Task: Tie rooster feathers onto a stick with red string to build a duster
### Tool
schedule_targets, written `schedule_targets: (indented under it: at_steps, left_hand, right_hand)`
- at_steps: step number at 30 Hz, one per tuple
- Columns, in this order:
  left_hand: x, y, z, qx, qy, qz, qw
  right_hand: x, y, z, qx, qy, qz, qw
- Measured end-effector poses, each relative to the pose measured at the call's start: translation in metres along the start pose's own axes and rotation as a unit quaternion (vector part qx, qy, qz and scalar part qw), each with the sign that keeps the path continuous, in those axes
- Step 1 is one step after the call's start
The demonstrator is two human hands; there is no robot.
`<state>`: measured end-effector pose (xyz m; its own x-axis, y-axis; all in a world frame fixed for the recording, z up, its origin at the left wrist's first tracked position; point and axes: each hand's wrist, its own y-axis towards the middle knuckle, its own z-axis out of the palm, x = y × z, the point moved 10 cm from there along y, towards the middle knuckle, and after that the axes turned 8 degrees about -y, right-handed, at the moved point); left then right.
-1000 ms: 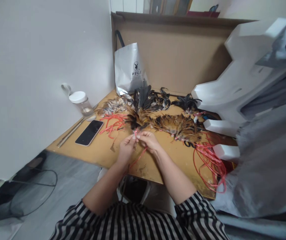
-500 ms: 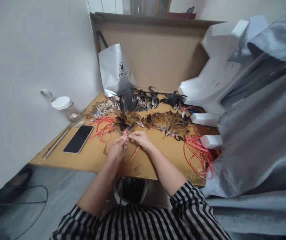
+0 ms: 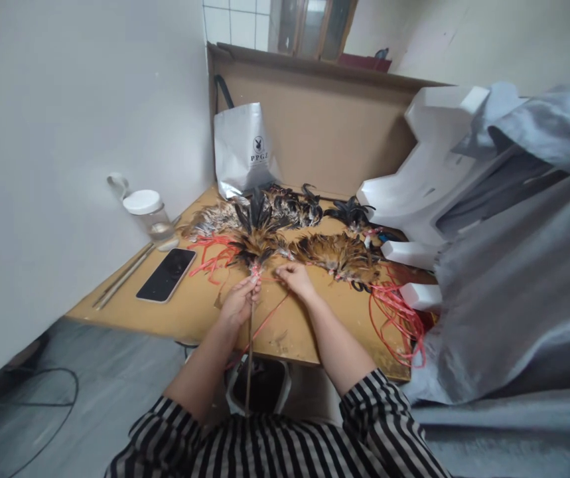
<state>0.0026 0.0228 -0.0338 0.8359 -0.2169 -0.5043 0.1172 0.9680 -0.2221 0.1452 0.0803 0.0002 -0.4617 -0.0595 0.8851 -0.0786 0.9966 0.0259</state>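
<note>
My left hand [image 3: 241, 299] is closed around a thin stick [image 3: 249, 358] just below the feathers tied to its upper end. These dark and brown feathers [image 3: 256, 242] fan out away from me, with red plastic string wound at their base. A little to the right, my right hand [image 3: 296, 279] is closed in a pinch on the red plastic string [image 3: 271, 315], which stretches across from the binding and also trails down toward the table's front edge. The stick's lower end reaches toward my striped shirt.
A row of brown feathers [image 3: 337, 255] lies right of my hands, beside loose red strings [image 3: 397, 318]. At left are a phone [image 3: 166, 275], thin sticks [image 3: 123, 277] and a lidded jar [image 3: 152, 216]. A silver bag [image 3: 239, 149] and white foam [image 3: 434, 153] stand behind.
My right hand has drawn away to the right from the binding, pulling the string out. The stick now shows below my left hand, and the camera view has shifted.
</note>
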Motion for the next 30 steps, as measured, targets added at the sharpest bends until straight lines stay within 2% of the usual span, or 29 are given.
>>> schedule_targets:
  at_steps: [4, 7, 10, 15, 17, 19, 21, 27, 30]
  left_hand:
    - [0.0, 0.0, 0.001, 0.003, -0.004, -0.001, 1.0]
    - [-0.001, -0.001, 0.002, 0.005, -0.013, -0.002, 1.0]
    - [-0.003, -0.002, 0.002, 0.01, -0.02, 0.01, 1.0]
    - [-0.003, -0.002, 0.0, 0.016, -0.029, 0.022, 0.999]
    - [-0.003, -0.002, 0.001, 0.019, -0.03, 0.023, 0.999]
    - [-0.004, -0.003, 0.002, 0.016, -0.029, 0.024, 0.999]
    - [-0.005, -0.003, 0.001, 0.01, -0.028, 0.026, 0.999]
    - [-0.003, -0.002, -0.002, -0.009, -0.015, 0.035, 0.999]
    - [-0.003, -0.003, -0.001, -0.022, 0.001, 0.05, 0.999]
  right_hand:
    - [0.003, 0.018, -0.037, -0.104, -0.118, -0.012, 0.987]
    - [0.009, 0.031, -0.054, -0.144, -0.274, 0.011, 0.951]
    - [0.007, 0.041, -0.053, -0.13, -0.352, 0.058, 0.925]
    - [0.001, 0.043, -0.047, -0.132, -0.348, 0.077, 0.925]
    - [-0.003, 0.04, -0.051, -0.145, -0.291, 0.072, 0.943]
    - [-0.009, 0.036, -0.056, -0.156, -0.177, 0.068, 0.969]
    - [-0.015, 0.03, -0.058, -0.155, -0.059, 0.068, 0.984]
    - [-0.011, 0.006, -0.049, -0.112, 0.115, 0.058, 0.985]
    - [0.001, -0.003, -0.04, -0.068, 0.24, 0.044, 0.967]
